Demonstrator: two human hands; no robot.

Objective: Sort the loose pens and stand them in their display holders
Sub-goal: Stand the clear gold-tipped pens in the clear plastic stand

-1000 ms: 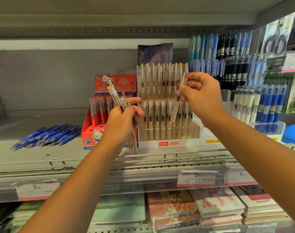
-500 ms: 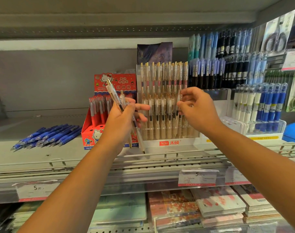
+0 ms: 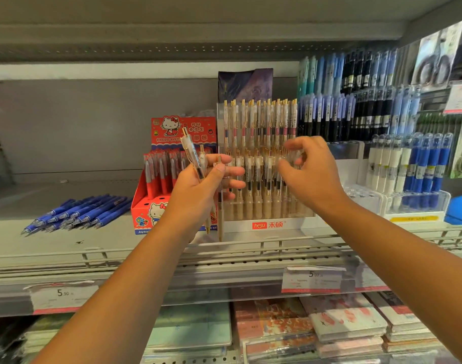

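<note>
My left hand (image 3: 198, 190) grips a small bunch of clear pens with gold clips (image 3: 194, 158), their tops pointing up and to the left. Just right of them stands the clear tiered display holder (image 3: 290, 225) with a white base and a red label, filled with rows of matching clear-and-gold pens (image 3: 258, 122). My right hand (image 3: 314, 177) hovers in front of the holder's front row. Its fingers and thumb are loosely curled in a C, blurred, and no pen shows between them. A pile of loose blue pens (image 3: 77, 211) lies on the shelf at the left.
A red cartoon-cat box (image 3: 156, 208) of red pens stands left of the clear holder. At the right are racks of blue and black pens (image 3: 356, 101) and a clear stand of blue-and-white pens (image 3: 419, 203). A wire rail (image 3: 251, 245) lines the shelf front, with notebooks (image 3: 343, 321) below.
My right hand brought a clear pen down from the holder's back row to the front row and no longer shows it. The hand has drifted slightly left. My left hand keeps its bunch.
</note>
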